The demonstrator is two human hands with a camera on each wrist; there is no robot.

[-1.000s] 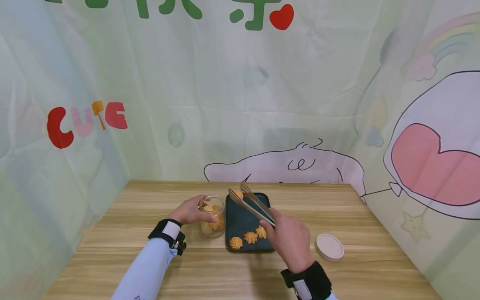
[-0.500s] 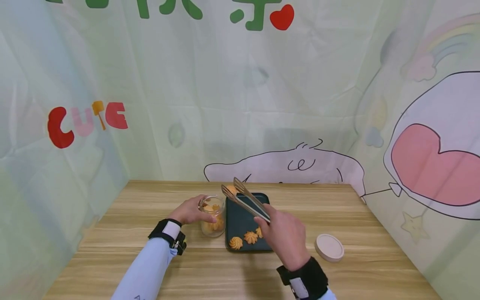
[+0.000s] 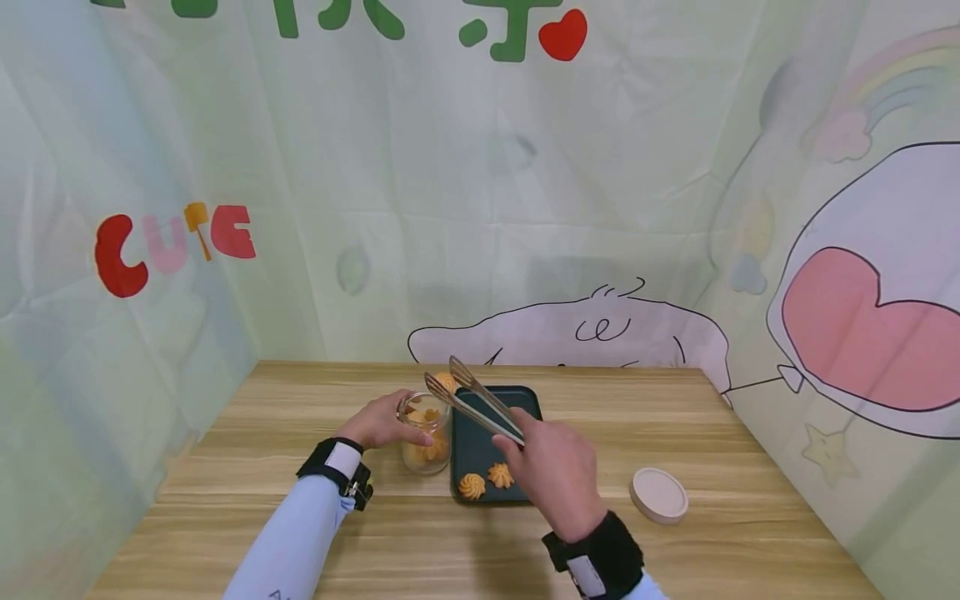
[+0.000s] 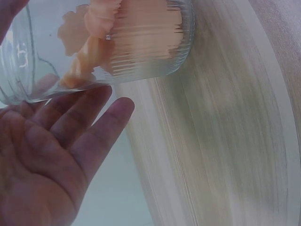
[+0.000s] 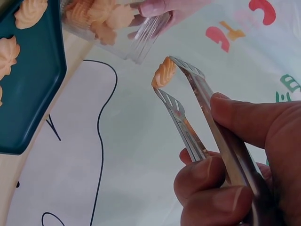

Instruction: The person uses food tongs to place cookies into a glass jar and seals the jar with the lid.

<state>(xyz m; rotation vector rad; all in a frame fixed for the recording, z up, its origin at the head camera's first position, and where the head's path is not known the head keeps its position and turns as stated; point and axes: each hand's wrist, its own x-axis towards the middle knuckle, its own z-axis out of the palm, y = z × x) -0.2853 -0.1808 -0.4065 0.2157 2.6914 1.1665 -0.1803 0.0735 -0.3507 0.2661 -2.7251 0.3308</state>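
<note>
My left hand [image 3: 378, 423] grips a clear glass jar [image 3: 429, 458] near its mouth, with thumb and fingers on opposite sides. Several ridged cookies are inside the jar, and in the left wrist view cookies [image 4: 89, 56] show through its glass. My right hand [image 3: 558, 471] holds metal tongs [image 3: 491, 402] with slotted tips. Between those tips a swirled cookie [image 5: 164, 72] is pinched, raised just behind the jar's mouth in the head view. To the jar's right lies a dark rectangular tray [image 3: 474, 442] with cookies [image 3: 472, 486] along its near edge; my right hand covers part of it.
A round whitish lid [image 3: 659, 495] lies on the wooden table [image 3: 720, 442] to the right of my right hand. A printed cloth backdrop [image 3: 465, 167] rises behind the table and along both sides.
My right hand has carried the tongs and the pinched cookie leftward, from over the tray's far end to behind the jar's mouth. The left hand and the jar have stayed put.
</note>
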